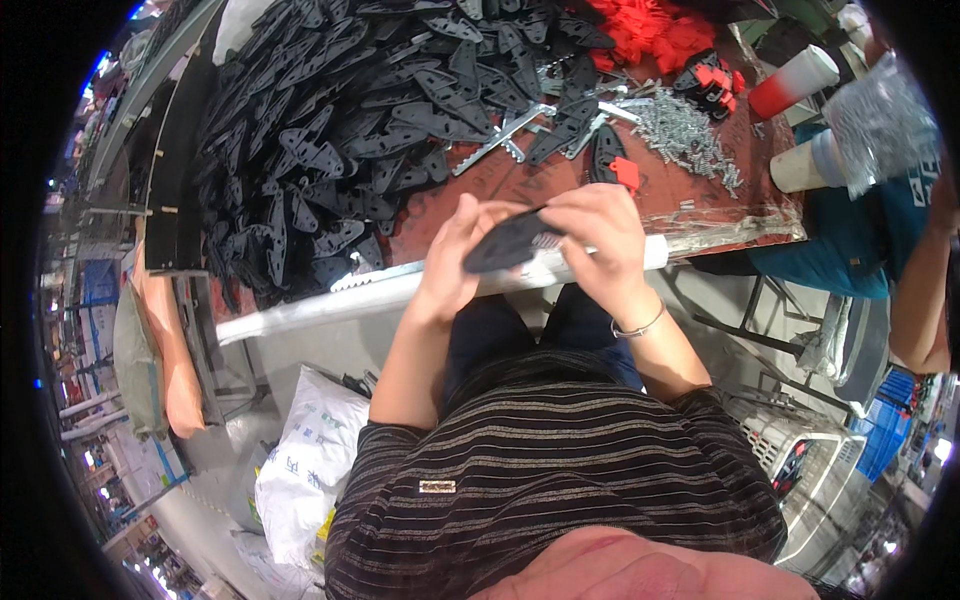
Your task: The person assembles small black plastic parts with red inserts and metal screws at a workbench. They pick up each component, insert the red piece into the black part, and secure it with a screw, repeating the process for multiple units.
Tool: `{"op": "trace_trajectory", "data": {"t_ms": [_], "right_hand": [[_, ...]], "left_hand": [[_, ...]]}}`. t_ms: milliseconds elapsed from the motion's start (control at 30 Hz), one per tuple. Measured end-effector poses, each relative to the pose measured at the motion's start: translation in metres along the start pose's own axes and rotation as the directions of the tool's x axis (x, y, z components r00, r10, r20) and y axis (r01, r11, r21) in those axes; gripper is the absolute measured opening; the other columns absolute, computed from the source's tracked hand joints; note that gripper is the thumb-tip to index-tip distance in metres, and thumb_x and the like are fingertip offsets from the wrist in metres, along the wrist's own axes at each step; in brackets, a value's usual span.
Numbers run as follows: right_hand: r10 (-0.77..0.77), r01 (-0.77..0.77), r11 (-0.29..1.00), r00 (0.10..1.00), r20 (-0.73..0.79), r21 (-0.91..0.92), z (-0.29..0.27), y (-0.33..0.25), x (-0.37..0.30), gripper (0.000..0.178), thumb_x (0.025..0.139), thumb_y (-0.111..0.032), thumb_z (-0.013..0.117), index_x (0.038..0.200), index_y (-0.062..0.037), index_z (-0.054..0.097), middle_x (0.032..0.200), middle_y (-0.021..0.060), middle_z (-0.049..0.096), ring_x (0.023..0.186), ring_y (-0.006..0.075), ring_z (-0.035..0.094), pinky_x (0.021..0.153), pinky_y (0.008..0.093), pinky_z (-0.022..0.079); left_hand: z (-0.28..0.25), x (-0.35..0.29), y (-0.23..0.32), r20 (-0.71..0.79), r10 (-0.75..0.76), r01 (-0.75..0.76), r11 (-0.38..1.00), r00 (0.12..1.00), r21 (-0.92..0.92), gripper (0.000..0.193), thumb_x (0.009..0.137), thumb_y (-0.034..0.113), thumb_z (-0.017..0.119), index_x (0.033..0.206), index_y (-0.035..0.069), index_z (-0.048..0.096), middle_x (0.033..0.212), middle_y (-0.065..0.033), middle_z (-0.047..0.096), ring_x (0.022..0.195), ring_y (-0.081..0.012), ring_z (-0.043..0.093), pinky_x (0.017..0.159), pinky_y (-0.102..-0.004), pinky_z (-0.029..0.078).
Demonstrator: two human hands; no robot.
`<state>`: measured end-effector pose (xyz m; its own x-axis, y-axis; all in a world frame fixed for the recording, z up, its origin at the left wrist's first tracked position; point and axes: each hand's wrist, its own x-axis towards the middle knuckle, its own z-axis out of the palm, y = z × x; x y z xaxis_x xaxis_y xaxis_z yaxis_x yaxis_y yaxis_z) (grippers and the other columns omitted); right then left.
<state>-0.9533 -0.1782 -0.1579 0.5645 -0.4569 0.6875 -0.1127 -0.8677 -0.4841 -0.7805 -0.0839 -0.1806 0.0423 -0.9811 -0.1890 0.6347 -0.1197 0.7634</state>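
A flat black plastic part (503,247), pointed at one end, is held above the table's front edge. My left hand (452,250) grips its left side between thumb and fingers. Curled over its right end is my right hand (603,240), with a bracelet on the wrist. Close to my right fingertips a small silvery ribbed piece shows against the part, too blurred to name. Beyond my hands lies a black part with a red tab (625,173), beside toothed metal strips (503,138).
A large heap of black plastic parts (330,150) covers the table's left and middle. Small metal springs (685,135) and red plastic pieces (650,35) lie at the right. A white-wrapped bar (300,318) runs along the front edge. Cups (795,82) and another person's arm (925,290) are at right.
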Motion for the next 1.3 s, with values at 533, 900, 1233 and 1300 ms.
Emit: {"op": "trace_trajectory", "data": {"t_ms": [533,900,1233,1300], "right_hand": [[0.500,-0.440,0.746,0.866,-0.015,-0.500,-0.031,0.234,0.086,0.037,0.080,-0.028,0.061,0.112,-0.0096,0.059,0.097,0.0172,0.065,0.090,0.0340,0.062,0.076,0.0429,0.049],[0.452,-0.431,0.771,0.889,-0.074,-0.468,-0.023,0.232,0.099,0.044,0.075,-0.034,0.069,0.104,-0.0063,0.052,0.106,0.0193,0.057,0.104,0.0350,0.054,0.086,0.0406,0.045],[0.560,-0.776,0.333,0.620,0.550,0.536,-0.018,0.017,-0.001,0.022,0.079,-0.012,0.072,0.094,-0.0066,0.057,0.080,-0.0039,0.055,0.073,0.0031,0.050,0.063,0.0182,0.041],[0.546,-0.767,0.104,0.576,0.608,0.634,-0.008,0.005,-0.011,0.026,0.084,-0.012,0.066,0.106,-0.0042,0.055,0.084,-0.0008,0.057,0.074,0.0050,0.052,0.064,0.0192,0.042]], "left_hand": [[-0.019,0.028,-0.015,-0.185,0.091,-0.131,0.968,0.978,-0.213,0.036,0.094,0.010,0.046,0.127,0.006,0.036,0.110,-0.0174,0.054,0.099,-0.0290,0.059,0.085,-0.0444,0.052],[-0.015,0.026,-0.012,-0.159,0.111,-0.121,0.991,0.981,-0.053,0.042,0.092,0.006,0.050,0.130,0.004,0.032,0.111,-0.0175,0.054,0.101,-0.0290,0.060,0.087,-0.0407,0.052],[-0.006,0.018,-0.019,-0.102,0.316,-0.326,0.938,0.943,-0.114,0.032,0.092,0.004,0.048,0.122,0.003,0.038,0.118,-0.0156,0.053,0.111,-0.0271,0.054,0.099,-0.0414,0.041],[0.002,0.012,-0.018,-0.134,0.356,-0.370,0.923,0.925,-0.101,0.026,0.088,-0.002,0.051,0.114,0.002,0.048,0.124,-0.0128,0.050,0.119,-0.0250,0.048,0.104,-0.0385,0.035]]}}
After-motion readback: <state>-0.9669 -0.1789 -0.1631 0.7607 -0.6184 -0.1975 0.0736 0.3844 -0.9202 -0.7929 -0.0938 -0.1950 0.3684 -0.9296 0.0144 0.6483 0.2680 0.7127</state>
